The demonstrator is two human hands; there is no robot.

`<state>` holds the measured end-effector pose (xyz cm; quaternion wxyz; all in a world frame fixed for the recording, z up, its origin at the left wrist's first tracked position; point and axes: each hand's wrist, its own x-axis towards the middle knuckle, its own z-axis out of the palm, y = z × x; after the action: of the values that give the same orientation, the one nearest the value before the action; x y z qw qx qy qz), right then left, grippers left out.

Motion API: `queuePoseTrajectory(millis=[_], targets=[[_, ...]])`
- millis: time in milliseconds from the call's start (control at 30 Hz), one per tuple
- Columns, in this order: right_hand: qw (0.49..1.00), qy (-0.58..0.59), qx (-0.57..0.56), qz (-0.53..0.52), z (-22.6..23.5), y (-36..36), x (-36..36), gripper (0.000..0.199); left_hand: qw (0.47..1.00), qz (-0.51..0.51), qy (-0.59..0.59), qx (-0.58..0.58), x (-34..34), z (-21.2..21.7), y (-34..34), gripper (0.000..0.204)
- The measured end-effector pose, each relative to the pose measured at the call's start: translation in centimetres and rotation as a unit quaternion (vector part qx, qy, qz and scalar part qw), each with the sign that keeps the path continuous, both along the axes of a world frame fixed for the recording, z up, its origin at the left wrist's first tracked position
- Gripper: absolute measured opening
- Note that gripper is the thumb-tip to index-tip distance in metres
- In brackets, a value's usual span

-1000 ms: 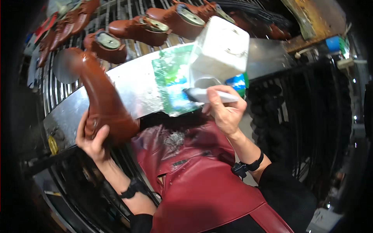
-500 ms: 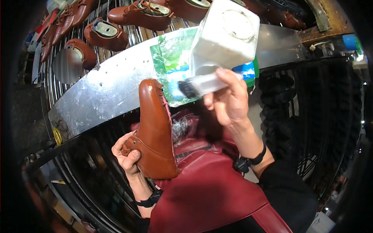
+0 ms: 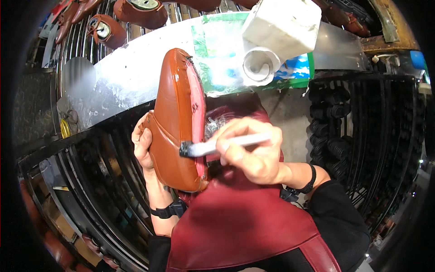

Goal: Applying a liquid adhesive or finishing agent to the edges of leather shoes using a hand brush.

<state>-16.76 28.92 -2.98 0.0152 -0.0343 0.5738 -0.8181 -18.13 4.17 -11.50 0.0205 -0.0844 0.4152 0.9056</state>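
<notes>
My left hand point(image 3: 144, 147) grips a brown leather shoe point(image 3: 171, 122) by its upper, toe pointing away from me. The shoe is turned on its side, so a strip of its pink underside shows along the right edge. My right hand point(image 3: 253, 152) is closed around the white handle of a brush point(image 3: 209, 147). Its dark bristles rest against the leather close to the underside's edge, near the heel half. Beyond my right hand, a white round cup point(image 3: 260, 65) with white stuff inside stands by a white square container point(image 3: 285, 29).
A metal work surface point(image 3: 122, 84) spans ahead, with a green-edged sheet point(image 3: 217, 81) under the containers. Several brown shoes point(image 3: 140, 13) stand on a rack of metal rods at the back. A dark red apron point(image 3: 240, 222) covers my lap. Dark racks flank both sides.
My right hand has brought the brush from beside the white container toward me and onto the shoe. The shoe has turned, showing more of its pink underside.
</notes>
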Motion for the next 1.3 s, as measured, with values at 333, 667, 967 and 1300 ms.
queuePoseTrajectory(millis=[333,667,967,1300], targets=[[0.995,0.0,0.059,0.083,2.9,0.2,-1.3,0.005,0.998,0.035,-0.007,-0.049,-1.4,1.7,-0.7,0.042],[0.957,0.194,0.127,0.173,5.4,2.5,-4.9,0.026,0.982,0.052,-0.097,0.157,-3.0,4.5,0.1,0.036],[0.962,0.21,0.004,0.172,5.5,1.7,-11.5,0.024,0.889,0.101,0.009,-0.447,-3.7,2.9,3.4,0.048],[0.992,-0.064,-0.094,0.053,-2.5,-0.1,-14.4,0.022,0.982,0.133,-0.072,-0.111,-3.0,6.5,3.2,0.042]])
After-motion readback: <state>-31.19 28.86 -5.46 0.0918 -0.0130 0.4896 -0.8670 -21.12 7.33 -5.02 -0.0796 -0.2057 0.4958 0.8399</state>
